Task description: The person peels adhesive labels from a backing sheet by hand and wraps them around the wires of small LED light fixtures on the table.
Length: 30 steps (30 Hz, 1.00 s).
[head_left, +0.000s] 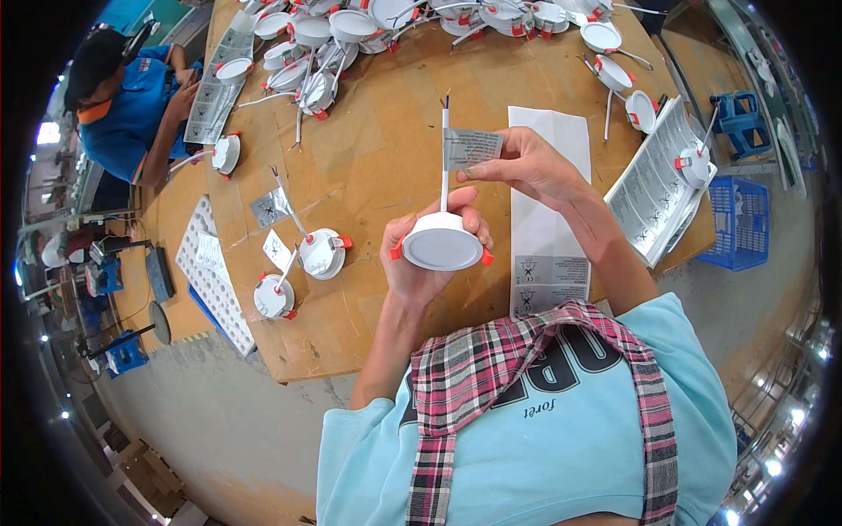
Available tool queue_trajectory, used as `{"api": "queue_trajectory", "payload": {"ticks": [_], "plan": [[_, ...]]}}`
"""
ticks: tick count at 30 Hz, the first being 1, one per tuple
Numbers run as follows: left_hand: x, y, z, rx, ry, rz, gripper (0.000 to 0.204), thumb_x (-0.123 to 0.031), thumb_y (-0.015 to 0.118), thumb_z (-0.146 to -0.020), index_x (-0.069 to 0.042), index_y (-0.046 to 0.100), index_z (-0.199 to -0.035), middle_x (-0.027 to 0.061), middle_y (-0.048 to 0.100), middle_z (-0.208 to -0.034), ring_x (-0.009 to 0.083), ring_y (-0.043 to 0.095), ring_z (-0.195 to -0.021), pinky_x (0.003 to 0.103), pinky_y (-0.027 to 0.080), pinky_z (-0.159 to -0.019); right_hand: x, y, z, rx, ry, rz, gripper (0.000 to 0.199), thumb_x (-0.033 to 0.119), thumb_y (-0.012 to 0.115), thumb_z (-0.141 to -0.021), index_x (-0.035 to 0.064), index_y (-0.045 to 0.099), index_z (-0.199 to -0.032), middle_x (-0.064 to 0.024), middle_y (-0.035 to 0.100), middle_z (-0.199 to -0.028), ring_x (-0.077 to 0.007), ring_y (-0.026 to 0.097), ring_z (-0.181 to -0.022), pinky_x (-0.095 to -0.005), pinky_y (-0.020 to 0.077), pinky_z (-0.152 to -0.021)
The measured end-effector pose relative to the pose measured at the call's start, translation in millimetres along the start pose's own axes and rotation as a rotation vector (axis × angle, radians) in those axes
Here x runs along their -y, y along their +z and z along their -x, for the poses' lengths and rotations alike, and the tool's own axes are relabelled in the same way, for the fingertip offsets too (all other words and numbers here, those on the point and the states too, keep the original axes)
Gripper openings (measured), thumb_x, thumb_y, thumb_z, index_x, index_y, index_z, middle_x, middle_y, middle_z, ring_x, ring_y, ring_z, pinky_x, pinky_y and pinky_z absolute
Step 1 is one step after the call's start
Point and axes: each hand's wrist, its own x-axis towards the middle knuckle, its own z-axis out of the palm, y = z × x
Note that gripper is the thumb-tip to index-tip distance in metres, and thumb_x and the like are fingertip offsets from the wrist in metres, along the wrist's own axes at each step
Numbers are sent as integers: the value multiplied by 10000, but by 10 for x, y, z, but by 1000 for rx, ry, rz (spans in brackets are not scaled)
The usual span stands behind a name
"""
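White downlight [441, 242] faces the camera; its cable [445, 158] runs straight up

The single view comes from a wide fisheye camera worn on the person's head, facing steeply down and slightly forward over the brown cardboard-covered worktable [377, 158], whose straight edges bow toward the dark circular rim. It sits close: the wearer's light-blue shirt and plaid scarf fill the lower frame, while the table's far end reaches the top edge.
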Motion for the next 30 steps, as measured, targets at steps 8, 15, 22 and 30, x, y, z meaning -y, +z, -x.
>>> {"api": "queue_trajectory", "payload": {"ticks": [8,15,22,30], "plan": [[12,-38,8,7,11,-27,625,-441,400,-815,-2,514,-1246,67,502,-853,228,457,-830,373,386,-790,-86,-41,-20,30,-22,41,245,166,620,-878,-28,649,-1024,-114,682,-924,-157,648,-870,-287,481,-901],[13,-46,7,-6,12,-35,641,-444,407,-809,-1,498,-1263,63,494,-852,218,450,-831,373,381,-790,-129,-22,-47,6,-43,2,246,167,602,-884,-20,652,-1037,-115,680,-956,-153,634,-910,-291,470,-910],[-46,-69,46,-6,60,-92,658,-429,423,-829,25,448,-1305,83,552,-934,221,496,-854,380,411,-820,-143,-11,26,23,-107,79,282,122,587,-874,-45,611,-1101,-109,643,-1051,-165,597,-1010,-322,432,-950],[-687,-189,200,-740,324,-1733,487,-213,554,-893,84,456,-1266,151,546,-1159,268,542,-1040,372,419,-915,79,-598,487,-515,-308,859,255,161,612,-842,12,644,-1047,-111,660,-969,-199,601,-896,-321,463,-825]]}}
